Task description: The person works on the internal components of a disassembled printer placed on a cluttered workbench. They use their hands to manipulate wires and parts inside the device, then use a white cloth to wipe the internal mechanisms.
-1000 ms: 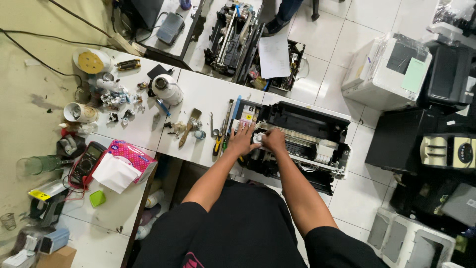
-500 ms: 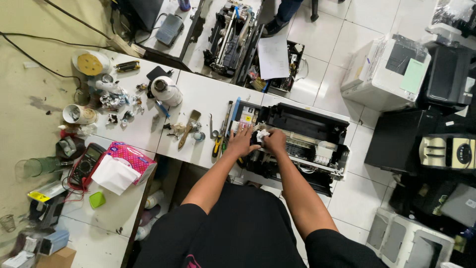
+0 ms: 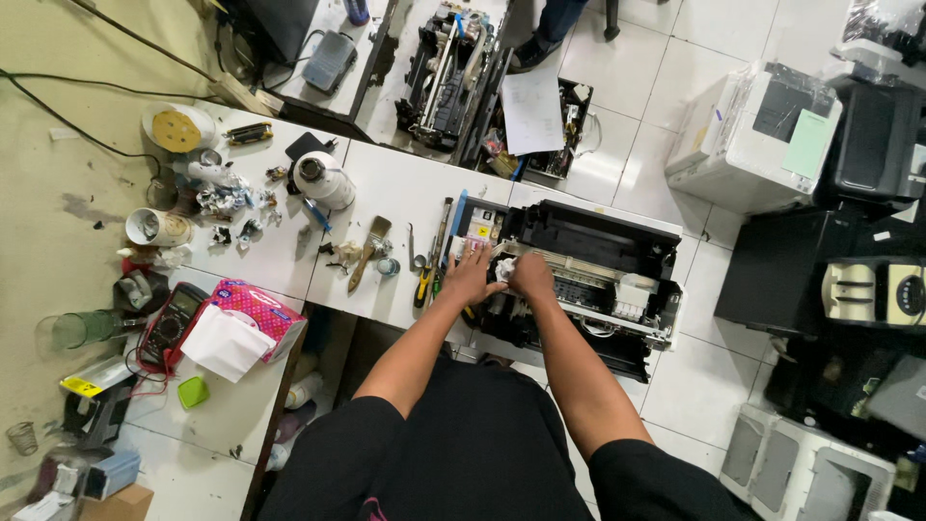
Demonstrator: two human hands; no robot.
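An opened black printer (image 3: pixel 617 241) with its cover off stands at the right end of the white table (image 3: pixel 405 193). My left hand (image 3: pixel 471 277) rests with spread fingers on the printer's left edge, beside its coloured ink parts. My right hand (image 3: pixel 532 275) is curled over a small white part inside the printer's left side. Whether it grips that part is hard to tell. Both forearms reach forward from my black shirt.
Screwdrivers (image 3: pixel 431 260), a paintbrush (image 3: pixel 367 253), a white round container (image 3: pixel 323 178), a multimeter (image 3: pixel 170 323) and a pink tissue box (image 3: pixel 246 318) lie on the table. Another stripped printer (image 3: pixel 453 72) sits beyond. Several printers (image 3: pixel 752 135) crowd the tiled floor at right.
Both hands stay at the printer's left side; they have shifted only slightly. The view has barely moved.
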